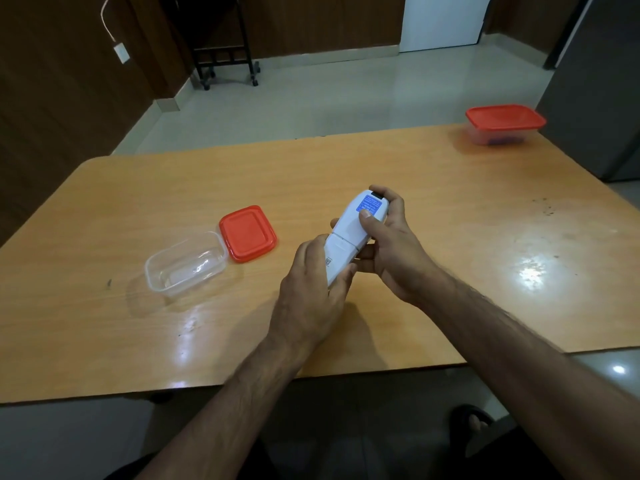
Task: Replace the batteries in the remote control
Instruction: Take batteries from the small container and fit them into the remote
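Observation:
A white remote control (pixel 349 233) is held back side up above the middle of the wooden table (pixel 467 237). A blue label sits near its far end. My right hand (pixel 391 247) grips the upper half, thumb pressed on the label. My left hand (pixel 311 289) wraps the lower end, where the battery cover is; a seam shows between cover and body. No batteries are visible.
An open clear plastic container (pixel 185 263) lies left of my hands, its red lid (pixel 247 233) beside it. A closed container with a red lid (pixel 504 124) stands at the table's far right corner. A black wheeled stand (pixel 225 60) is on the floor beyond.

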